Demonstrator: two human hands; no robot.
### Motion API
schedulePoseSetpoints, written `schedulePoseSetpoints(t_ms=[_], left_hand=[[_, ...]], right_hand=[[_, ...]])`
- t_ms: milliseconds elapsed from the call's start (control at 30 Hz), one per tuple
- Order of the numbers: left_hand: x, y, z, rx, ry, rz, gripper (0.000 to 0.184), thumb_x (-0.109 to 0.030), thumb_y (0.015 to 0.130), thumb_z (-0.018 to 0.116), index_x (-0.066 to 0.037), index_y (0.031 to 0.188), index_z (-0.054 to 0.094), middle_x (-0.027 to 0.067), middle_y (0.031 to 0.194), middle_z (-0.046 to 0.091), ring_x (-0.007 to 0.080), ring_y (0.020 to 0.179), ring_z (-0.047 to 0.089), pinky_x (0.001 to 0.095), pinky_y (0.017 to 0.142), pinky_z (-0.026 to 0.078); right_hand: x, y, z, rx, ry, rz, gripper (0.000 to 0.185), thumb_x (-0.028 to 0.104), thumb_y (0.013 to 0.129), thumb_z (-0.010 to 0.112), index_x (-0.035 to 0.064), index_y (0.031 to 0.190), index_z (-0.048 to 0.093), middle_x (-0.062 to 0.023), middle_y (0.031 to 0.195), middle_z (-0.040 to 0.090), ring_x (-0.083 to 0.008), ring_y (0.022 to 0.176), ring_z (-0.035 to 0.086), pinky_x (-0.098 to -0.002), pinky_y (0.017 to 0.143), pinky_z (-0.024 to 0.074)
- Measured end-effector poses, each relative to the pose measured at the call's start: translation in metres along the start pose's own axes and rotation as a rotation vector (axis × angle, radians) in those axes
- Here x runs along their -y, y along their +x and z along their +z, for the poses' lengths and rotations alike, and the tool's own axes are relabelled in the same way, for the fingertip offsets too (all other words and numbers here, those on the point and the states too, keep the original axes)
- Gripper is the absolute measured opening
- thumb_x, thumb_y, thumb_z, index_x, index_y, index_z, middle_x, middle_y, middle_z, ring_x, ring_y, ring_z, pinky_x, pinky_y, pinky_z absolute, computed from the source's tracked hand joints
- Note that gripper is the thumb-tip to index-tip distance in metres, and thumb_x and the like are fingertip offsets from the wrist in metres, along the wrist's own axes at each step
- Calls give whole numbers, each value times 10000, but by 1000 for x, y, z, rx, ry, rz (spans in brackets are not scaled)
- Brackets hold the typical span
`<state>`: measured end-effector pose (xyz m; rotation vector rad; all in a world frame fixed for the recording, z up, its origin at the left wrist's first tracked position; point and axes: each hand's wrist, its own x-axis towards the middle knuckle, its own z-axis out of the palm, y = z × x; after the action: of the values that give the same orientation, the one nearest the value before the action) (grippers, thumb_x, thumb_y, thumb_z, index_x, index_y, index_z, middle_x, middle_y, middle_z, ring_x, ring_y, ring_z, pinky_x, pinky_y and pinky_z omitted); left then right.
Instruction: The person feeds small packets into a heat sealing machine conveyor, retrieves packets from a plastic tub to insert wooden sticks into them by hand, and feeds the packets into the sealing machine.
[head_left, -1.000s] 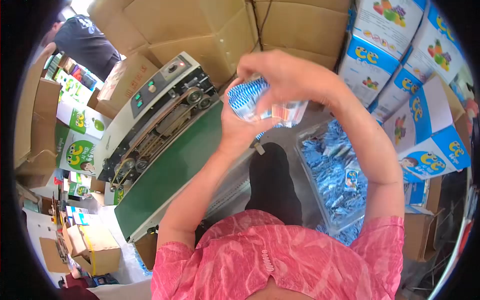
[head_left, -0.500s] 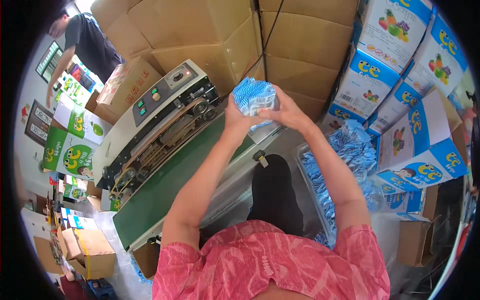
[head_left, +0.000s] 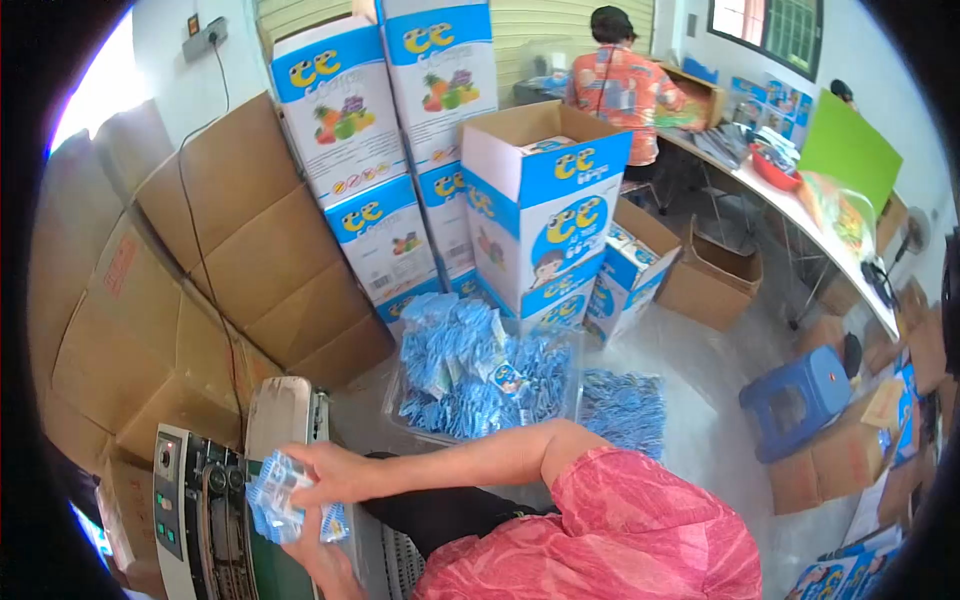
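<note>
A stack of small blue-and-white packets (head_left: 268,497) is held between my two hands at the lower left. My right hand (head_left: 338,474) grips it from above and the right side. From below, my left hand (head_left: 318,556) closes around it, its fingers partly hidden by the packets. Just beyond and to the left stands a belt sealing machine (head_left: 172,500) with a control panel and rollers. A clear plastic bin (head_left: 578,385) heaped with similar blue packets (head_left: 450,345) sits on the floor ahead, and more packets (head_left: 625,410) lie in a pile to its right.
Tall blue-and-white cartons (head_left: 345,110) and an open carton (head_left: 545,215) stand behind the bin. Brown cardboard (head_left: 250,230) leans at the left. Across the room, a person (head_left: 615,90) stands by a long table (head_left: 745,180). A blue stool (head_left: 800,400) stands at the right.
My view has swung to the right, so the machine now appears at the lower left. Both hands still hold the packets, which have turned between them. The far table and another person have come into view.
</note>
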<state>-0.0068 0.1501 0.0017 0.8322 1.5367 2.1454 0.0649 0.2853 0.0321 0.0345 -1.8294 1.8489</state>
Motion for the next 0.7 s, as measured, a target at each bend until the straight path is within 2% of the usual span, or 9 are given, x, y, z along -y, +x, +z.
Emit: schedulePoseSetpoints(t_ms=[100, 200, 367, 467, 500, 567, 600, 667, 700], left_hand=[[3, -28, -12, -36, -67, -53, 493, -110, 876, 547, 25, 1324, 391, 137, 1264, 496, 233, 1115, 527, 366, 931, 437], [-10, -52, -15, -54, -121, -72, 501, -135, 891, 523, 24, 1340, 366, 140, 1284, 477, 242, 1140, 508, 373, 954, 418], [-26, -84, -26, -97, -215, -110, 530, -210, 915, 489, 19, 1365, 327, 141, 1310, 449, 252, 1172, 481, 387, 976, 398], [-34, -93, -27, -105, -283, -171, 530, -244, 924, 469, 17, 1363, 330, 138, 1305, 448, 256, 1177, 472, 392, 978, 397], [-37, -95, -25, -92, -325, -206, 523, -256, 925, 462, 16, 1355, 341, 137, 1295, 454, 258, 1175, 471, 393, 978, 397], [-35, -94, -24, -76, -369, -244, 518, -267, 926, 455, 15, 1347, 352, 135, 1285, 459, 260, 1173, 470, 395, 978, 397], [-29, -92, -27, -99, -418, -277, 469, -230, 917, 494, 25, 1300, 404, 140, 1248, 495, 263, 1134, 499, 388, 956, 414], [-20, -87, -32, -148, -517, -340, 371, -155, 898, 572, 44, 1205, 508, 150, 1172, 566, 271, 1056, 557, 374, 911, 449], [-17, -86, -32, -147, -523, -339, 371, -155, 898, 572, 44, 1205, 508, 150, 1172, 566, 271, 1056, 557, 374, 911, 449]], right_hand=[[10, -22, 18, -25, -131, -46, 378, 159, 786, 603, 11, 1108, 470, -124, 904, 611, -244, 868, 596, -346, 754, 471], [16, -31, 31, 102, -130, 38, 317, 177, 827, 528, -5, 1077, 456, -184, 908, 598, -303, 873, 596, -378, 759, 460], [9, -39, 57, 125, -125, 7, 294, 214, 860, 474, -13, 1046, 455, -196, 899, 598, -312, 847, 599, -403, 742, 451], [-18, -35, 74, -68, -243, -434, 293, 246, 891, 424, -5, 1039, 459, -221, 865, 598, -350, 822, 603, -424, 724, 449], [-15, -37, 73, -71, -242, -432, 293, 246, 891, 424, -5, 1039, 459, -221, 865, 598, -350, 822, 603, -424, 724, 449], [-8, -40, 69, -33, -197, -201, 317, 274, 925, 416, -9, 1067, 431, -202, 844, 577, -330, 793, 586, -404, 707, 448], [-5, -41, 66, -15, -177, -86, 330, 289, 942, 413, -11, 1082, 417, -193, 833, 566, -320, 778, 578, -393, 699, 447], [4, -47, 60, -36, -185, -44, 327, 290, 946, 412, -8, 1080, 407, -198, 822, 559, -325, 765, 573, -396, 688, 444], [9, -49, 57, -52, -190, -4, 324, 292, 949, 412, -5, 1078, 398, -203, 810, 553, -331, 751, 568, -399, 678, 441]])
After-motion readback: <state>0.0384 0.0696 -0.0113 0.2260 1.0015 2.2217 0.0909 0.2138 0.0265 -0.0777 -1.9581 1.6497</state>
